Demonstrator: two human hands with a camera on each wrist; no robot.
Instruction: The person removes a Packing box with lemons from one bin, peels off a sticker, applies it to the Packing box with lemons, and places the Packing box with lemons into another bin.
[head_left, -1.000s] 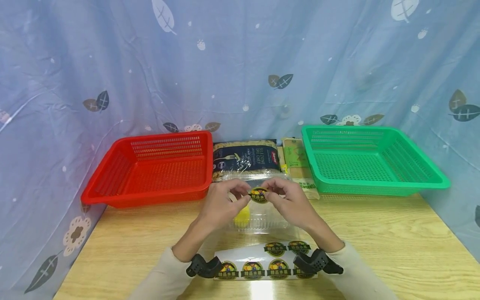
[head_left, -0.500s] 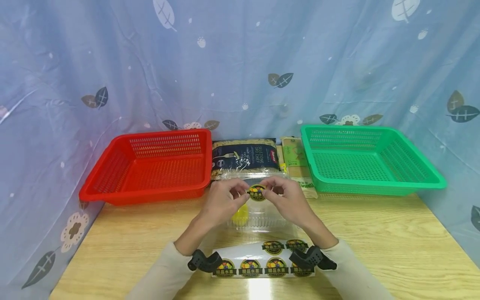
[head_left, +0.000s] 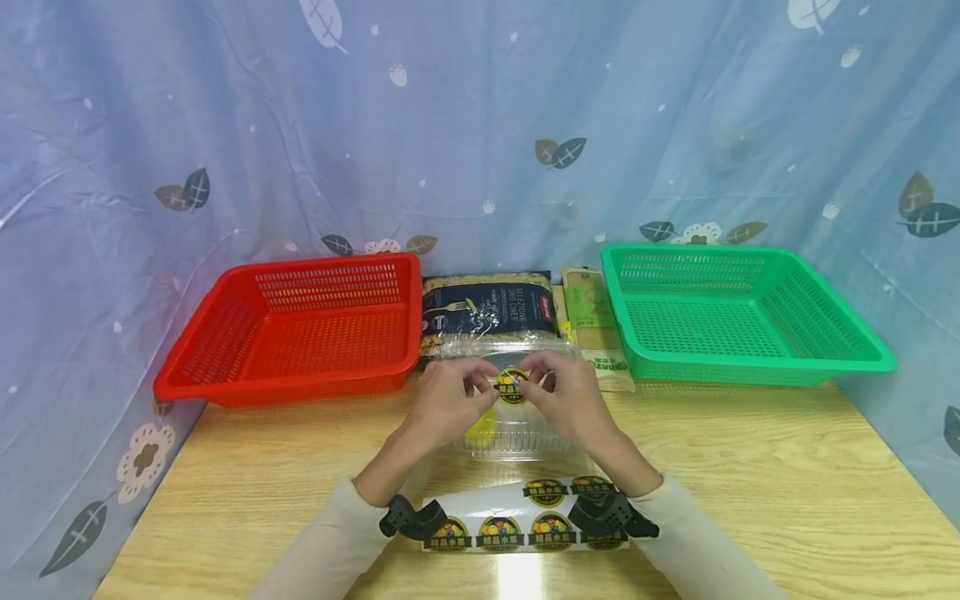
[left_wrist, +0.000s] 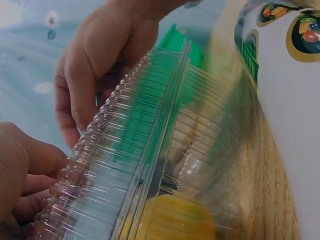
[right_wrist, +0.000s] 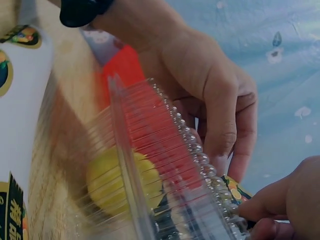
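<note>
A round black-and-gold fruit-picture sticker is held over the lid of a clear plastic clamshell box. My left hand pinches its left edge between thumb and forefinger. At the opposite edge, my right hand pinches it the same way. The right wrist view shows part of the sticker close to the lid's beaded edge; whether it touches cannot be told. Inside the closed box, toward the left, sits a yellow round fruit-like thing. A white sticker sheet with several matching stickers lies before the box.
On the left stands a red basket, and a green basket on the right. Between them, behind the box, are a dark-labelled pasta bag and a green-and-tan packet. A blue curtain hangs behind the wooden table.
Both hands stay over the box lid with the sticker between them. The right fingers have shifted slightly along its edge, and the right wrist has moved a little left. The head view has drifted slightly.
</note>
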